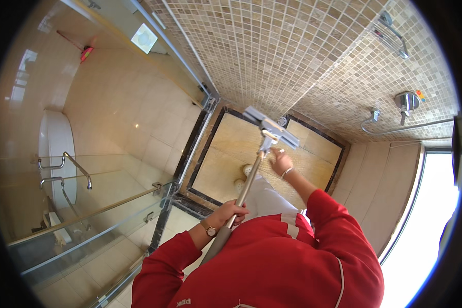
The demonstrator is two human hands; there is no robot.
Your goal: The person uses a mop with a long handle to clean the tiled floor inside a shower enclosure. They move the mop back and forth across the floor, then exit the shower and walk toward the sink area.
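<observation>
My left hand point(231, 214) is closed around the metal pole point(251, 179) of a long-handled squeegee, just above its grey grip point(218, 243). The pole slants up and away from my body. At its far end is the grey, wide squeegee head point(271, 128), held in the air over the tiled shower floor point(231, 134). Close beside the head's neck is my right hand point(282, 162), its fingers bent and slightly blurred. Whether those fingers grip or only touch part of the neck is not clear.
Mosaic tile walls point(277, 50) bear a shower valve point(407, 102), a hose point(415, 127) and a wire rack point(390, 36). Glass panels point(111, 211) stand at left, with a white bathtub point(57, 142) beyond. A round drain point(282, 121) lies near the corner. A bright window point(415, 215) is at right.
</observation>
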